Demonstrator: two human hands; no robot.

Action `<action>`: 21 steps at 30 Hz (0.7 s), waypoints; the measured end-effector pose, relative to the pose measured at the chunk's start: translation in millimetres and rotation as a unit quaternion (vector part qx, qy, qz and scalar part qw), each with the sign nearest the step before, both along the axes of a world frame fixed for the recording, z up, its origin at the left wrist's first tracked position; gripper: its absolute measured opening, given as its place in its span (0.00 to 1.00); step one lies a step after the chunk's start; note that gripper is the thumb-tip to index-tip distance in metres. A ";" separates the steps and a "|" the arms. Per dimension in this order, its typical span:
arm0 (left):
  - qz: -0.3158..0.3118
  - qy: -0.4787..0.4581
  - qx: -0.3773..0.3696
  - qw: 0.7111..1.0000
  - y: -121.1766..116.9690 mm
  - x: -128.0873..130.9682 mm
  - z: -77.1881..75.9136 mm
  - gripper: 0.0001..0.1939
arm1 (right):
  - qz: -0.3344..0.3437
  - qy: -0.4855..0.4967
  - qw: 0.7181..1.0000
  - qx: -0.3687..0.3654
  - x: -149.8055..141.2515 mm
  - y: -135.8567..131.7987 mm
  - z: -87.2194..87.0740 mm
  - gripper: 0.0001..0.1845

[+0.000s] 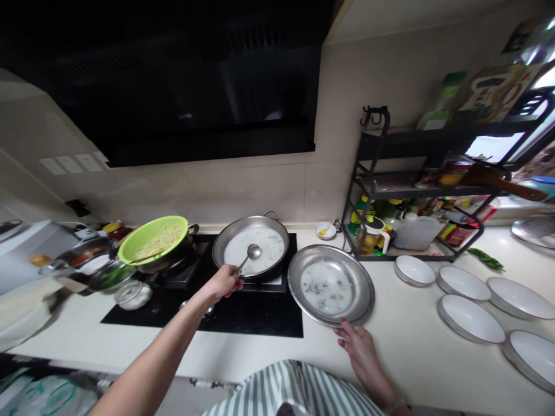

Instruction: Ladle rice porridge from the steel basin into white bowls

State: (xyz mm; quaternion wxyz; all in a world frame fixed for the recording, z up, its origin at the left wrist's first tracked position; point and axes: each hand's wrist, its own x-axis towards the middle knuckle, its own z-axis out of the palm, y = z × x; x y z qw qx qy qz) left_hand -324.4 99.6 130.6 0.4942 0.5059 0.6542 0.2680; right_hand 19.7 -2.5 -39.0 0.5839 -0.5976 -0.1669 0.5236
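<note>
My left hand point(224, 282) is closed round the handle of a metal ladle point(251, 253), whose bowl dips into white liquid in a steel pan point(225, 238) on the black stove. My right hand point(358, 342) grips the near rim of a round steel plate point(364, 283), tilted up a little, with a thin pool of white batter and green flecks in it. The plate sits just right of the pan, overlapping the stove's edge.
A green colander point(130, 245) of shredded food rests on a pot at the left burner. Several white bowls point(470, 318) lie on the counter at right. A black rack point(373, 173) with bottles and jars stands behind them. A small bowl point(325, 230) sits by the wall.
</note>
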 end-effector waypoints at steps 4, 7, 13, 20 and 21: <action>-0.021 0.035 -0.017 0.999 5.5 -7.0 -2.3 0.08 | -0.014 0.041 0.999 -0.016 0.1 -0.3 3.2 0.26; -0.010 -0.042 -0.045 0.998 7.9 -8.7 1.0 0.06 | -0.013 0.045 0.999 -0.016 0.6 0.0 4.1 0.26; 0.088 -0.306 -0.176 0.931 7.3 -10.7 14.7 0.07 | -0.012 0.048 0.999 -0.015 0.6 0.0 5.1 0.24; 0.109 -0.406 -0.216 0.881 -1.0 -6.2 22.3 0.09 | -0.008 0.041 0.999 -0.016 0.9 -0.5 6.1 0.26; 0.108 -0.409 -0.214 0.880 -1.9 -5.7 22.2 0.09 | -0.007 0.035 0.999 -0.015 0.8 -0.6 5.6 0.26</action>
